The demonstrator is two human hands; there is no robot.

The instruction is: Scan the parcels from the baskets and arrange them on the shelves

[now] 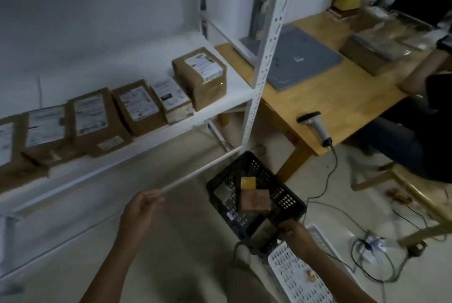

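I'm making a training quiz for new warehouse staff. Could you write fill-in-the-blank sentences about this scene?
1. The right hand grips the rim of the ___ basket.
2. The barcode scanner lies on the wooden ___.
3. Labelled cardboard parcels stand in a row on the white ___.
Missing words: black; table; shelf.

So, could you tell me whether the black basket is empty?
Not empty: the black basket holds a small yellow parcel and a larger brown parcel.
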